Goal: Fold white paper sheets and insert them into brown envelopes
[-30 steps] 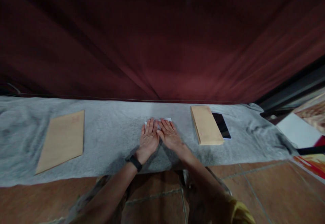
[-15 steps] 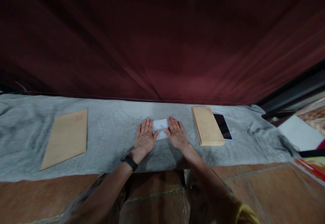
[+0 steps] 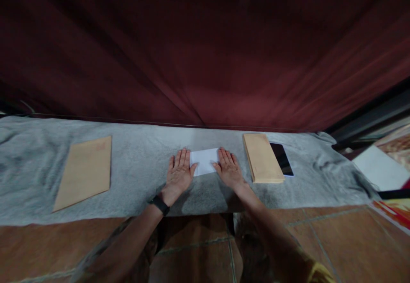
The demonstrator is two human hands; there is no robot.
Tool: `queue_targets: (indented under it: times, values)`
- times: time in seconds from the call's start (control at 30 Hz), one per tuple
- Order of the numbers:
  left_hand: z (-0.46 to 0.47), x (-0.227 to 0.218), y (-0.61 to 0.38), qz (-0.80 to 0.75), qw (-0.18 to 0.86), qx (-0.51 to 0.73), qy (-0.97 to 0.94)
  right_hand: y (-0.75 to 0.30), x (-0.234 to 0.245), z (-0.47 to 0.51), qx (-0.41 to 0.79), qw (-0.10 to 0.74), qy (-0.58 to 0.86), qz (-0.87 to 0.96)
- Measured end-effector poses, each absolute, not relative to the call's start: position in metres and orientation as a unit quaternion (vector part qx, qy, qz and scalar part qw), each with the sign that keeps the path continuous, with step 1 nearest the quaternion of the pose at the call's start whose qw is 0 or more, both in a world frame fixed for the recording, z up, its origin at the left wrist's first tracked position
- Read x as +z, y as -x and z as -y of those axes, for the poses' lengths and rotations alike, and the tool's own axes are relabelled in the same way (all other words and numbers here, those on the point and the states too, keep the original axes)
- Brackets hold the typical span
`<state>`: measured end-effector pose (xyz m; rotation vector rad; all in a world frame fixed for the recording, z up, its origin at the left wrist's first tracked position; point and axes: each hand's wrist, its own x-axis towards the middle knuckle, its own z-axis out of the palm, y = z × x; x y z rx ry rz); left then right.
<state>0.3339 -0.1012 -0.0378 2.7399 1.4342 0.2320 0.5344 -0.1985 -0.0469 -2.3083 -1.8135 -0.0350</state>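
Observation:
A small folded white paper (image 3: 204, 161) lies flat on the grey cloth (image 3: 137, 172) in the middle. My left hand (image 3: 178, 174) rests flat at the paper's left edge, fingers stretched out, thumb touching the paper. On the paper's right edge my right hand (image 3: 229, 169) lies flat too, fingers out. A black band sits on my left wrist. Neither hand holds anything.
One brown envelope (image 3: 85, 172) lies on the cloth at the left. A stack of brown envelopes (image 3: 262, 162) sits at the right, with a dark phone (image 3: 282, 159) beside it. A dark red curtain hangs behind. Tiled floor lies below, papers at the far right.
My hands, side by side on top of the paper a second ago, have slid apart to its left and right edges, uncovering the white paper.

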Motion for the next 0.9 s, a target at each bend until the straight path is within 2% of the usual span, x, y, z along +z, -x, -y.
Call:
queue_targets:
  times: [0.13, 0.23, 0.4, 0.9]
  values:
    - [0.108, -0.033, -0.335, -0.451, -0.001, 0.140, -0.881, -0.535, -0.047, 0.200, -0.012, 0.101, 0.784, 0.612]
    - [0.119, -0.028, -0.339, -0.371, 0.006, 0.175, -0.912, -0.535, -0.047, 0.199, -0.012, 0.101, 0.782, 0.615]
    - [0.133, -0.033, -0.343, -0.281, 0.035, 0.157, -0.946, -0.535, -0.048, 0.199, -0.013, 0.104, 0.784, 0.612]
    - [0.133, -0.048, -0.332, -0.330, 0.021, 0.152, -0.931, -0.541, -0.024, 0.202, 0.029, 0.097, 0.808, 0.580]
